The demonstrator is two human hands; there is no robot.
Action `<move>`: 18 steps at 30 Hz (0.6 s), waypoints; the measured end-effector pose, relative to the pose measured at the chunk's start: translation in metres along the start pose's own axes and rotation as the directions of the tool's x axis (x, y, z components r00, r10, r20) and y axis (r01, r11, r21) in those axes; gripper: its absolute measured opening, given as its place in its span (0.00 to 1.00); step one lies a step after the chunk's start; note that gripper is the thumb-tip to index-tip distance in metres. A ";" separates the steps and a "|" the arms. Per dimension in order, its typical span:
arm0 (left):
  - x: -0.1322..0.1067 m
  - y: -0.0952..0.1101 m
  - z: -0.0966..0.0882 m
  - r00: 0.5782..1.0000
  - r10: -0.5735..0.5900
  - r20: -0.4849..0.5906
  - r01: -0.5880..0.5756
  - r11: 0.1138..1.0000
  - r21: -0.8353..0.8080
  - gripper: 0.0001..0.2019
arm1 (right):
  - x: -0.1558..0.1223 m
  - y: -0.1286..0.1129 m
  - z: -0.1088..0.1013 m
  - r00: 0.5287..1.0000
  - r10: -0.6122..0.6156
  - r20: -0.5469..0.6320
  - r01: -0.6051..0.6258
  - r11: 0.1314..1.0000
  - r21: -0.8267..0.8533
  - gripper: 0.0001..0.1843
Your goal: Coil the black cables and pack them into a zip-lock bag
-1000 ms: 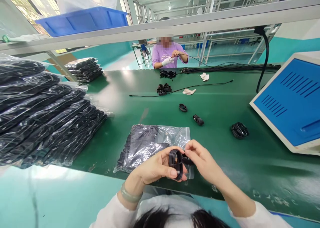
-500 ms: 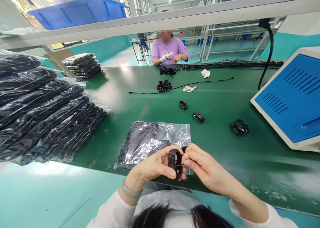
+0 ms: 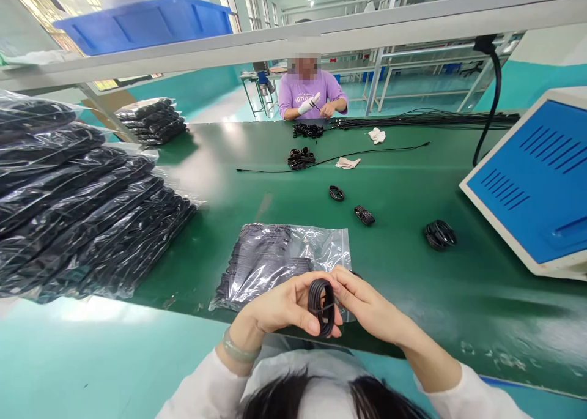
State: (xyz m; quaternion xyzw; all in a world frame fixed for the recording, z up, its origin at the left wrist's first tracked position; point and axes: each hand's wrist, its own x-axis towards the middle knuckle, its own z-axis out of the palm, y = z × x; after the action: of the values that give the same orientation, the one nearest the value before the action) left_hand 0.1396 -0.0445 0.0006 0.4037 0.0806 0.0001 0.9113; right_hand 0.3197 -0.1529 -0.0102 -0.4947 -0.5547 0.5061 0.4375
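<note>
A coiled black cable (image 3: 315, 300) stands on edge in my left hand (image 3: 287, 303), thumb on its near side and fingers behind it. A thin dark strand crosses the middle of the coil. My right hand (image 3: 367, 300) is closed against the coil's upper right edge; its fingertips are pressed together, and what they pinch is hidden. Something small and dark peeks out behind the right knuckles. Just beyond my hands lies a clear zip bag (image 3: 263, 263) filled with rows of black cable.
Bagged black cables (image 3: 87, 205) are piled high on the left. Loose cable coils (image 3: 364, 215) lie ahead, another coil (image 3: 440, 234) further right, near a blue-and-white machine (image 3: 532, 180). Across the green table (image 3: 394, 266) a person in purple (image 3: 314, 88) handles cable. A shelf rail (image 3: 293, 37) spans overhead.
My right hand has shifted from the strand at the coil's front to its upper right edge. The coil has dipped slightly in my left hand. The person opposite has moved their hands a little.
</note>
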 end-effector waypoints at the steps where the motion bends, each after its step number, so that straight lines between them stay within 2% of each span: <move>1: -0.001 0.000 0.000 1.000 0.020 -0.014 -0.020 1.000 0.002 0.30 | 0.000 0.003 0.002 0.998 0.055 0.024 -0.057 0.992 0.111 0.20; 3: -0.002 0.000 0.001 0.997 0.057 -0.047 -0.056 0.998 0.018 0.33 | -0.001 0.010 0.007 0.989 0.147 0.013 -0.146 0.960 0.238 0.19; 5: -0.004 0.001 0.002 0.993 0.078 -0.090 -0.075 0.996 0.040 0.37 | -0.006 0.012 0.012 0.971 0.185 -0.152 -0.148 0.963 0.227 0.20; 7: -0.005 0.001 0.004 0.986 0.077 -0.149 -0.066 0.995 0.078 0.40 | -0.013 0.009 0.016 0.920 0.144 -0.364 -0.093 0.984 0.155 0.19; 9: -0.004 0.001 0.009 0.970 0.079 -0.230 -0.042 0.986 0.162 0.39 | -0.021 0.002 0.020 0.881 0.071 -0.469 -0.030 0.995 0.094 0.17; 11: -0.003 0.000 0.017 0.930 0.129 -0.343 -0.011 0.946 0.324 0.33 | -0.028 -0.004 0.024 0.879 0.039 -0.474 -0.003 0.997 0.076 0.16; 14: 0.001 -0.004 0.029 0.822 0.295 -0.488 0.085 0.783 0.616 0.22 | -0.030 -0.005 0.025 0.900 0.082 -0.427 -0.040 0.994 0.106 0.22; 16: 0.003 -0.009 0.034 0.779 0.374 -0.503 0.149 0.670 0.728 0.18 | -0.028 -0.002 0.023 0.911 0.119 -0.394 -0.075 0.989 0.126 0.26; 18: 0.003 -0.013 0.036 0.774 0.403 -0.488 0.165 0.616 0.770 0.18 | -0.026 0.001 0.020 0.922 0.149 -0.356 -0.100 0.983 0.154 0.24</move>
State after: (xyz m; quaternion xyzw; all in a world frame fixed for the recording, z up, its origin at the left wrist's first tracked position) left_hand 0.1470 -0.0795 0.0145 0.7374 0.3380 0.1628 0.5617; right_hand 0.3031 -0.1817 -0.0128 -0.5844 -0.3957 0.4676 0.5322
